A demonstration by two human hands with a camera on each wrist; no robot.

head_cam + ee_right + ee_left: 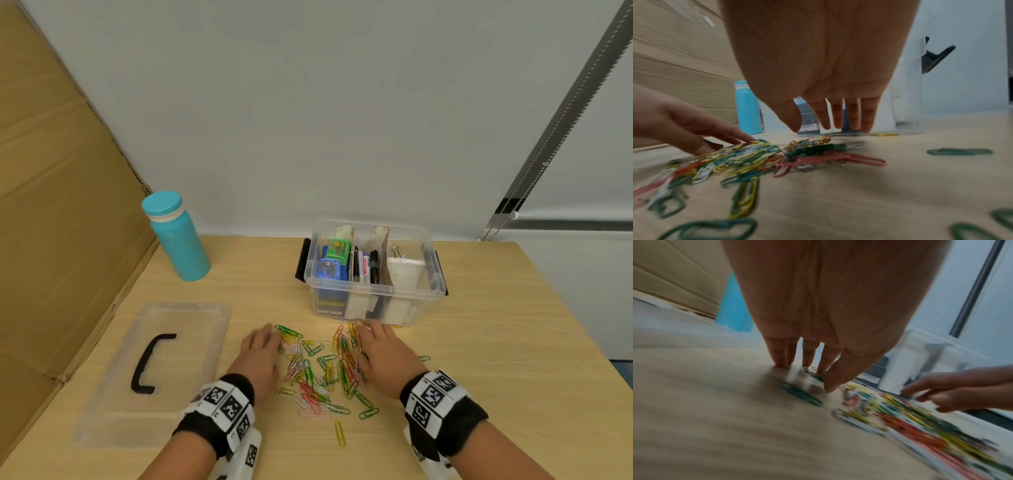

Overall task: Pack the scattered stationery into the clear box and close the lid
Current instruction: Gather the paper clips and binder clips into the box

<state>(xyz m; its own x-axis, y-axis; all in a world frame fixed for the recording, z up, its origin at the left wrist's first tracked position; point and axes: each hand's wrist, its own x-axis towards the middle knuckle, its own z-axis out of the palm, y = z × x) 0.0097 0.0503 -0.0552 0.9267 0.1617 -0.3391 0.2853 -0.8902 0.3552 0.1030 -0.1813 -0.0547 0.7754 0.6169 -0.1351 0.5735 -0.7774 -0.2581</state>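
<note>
Hands (pixel 260 356) flank paper clips (pixel 320 371) on table (pixel 479 342).

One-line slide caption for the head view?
Left hand and right hand flank scattered paper clips before the open clear box; lid lies aside.

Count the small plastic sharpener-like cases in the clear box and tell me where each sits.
2, both in the left compartment of the clear box: the green case toward the back, the blue case in front of it. More could be hidden underneath.
</note>
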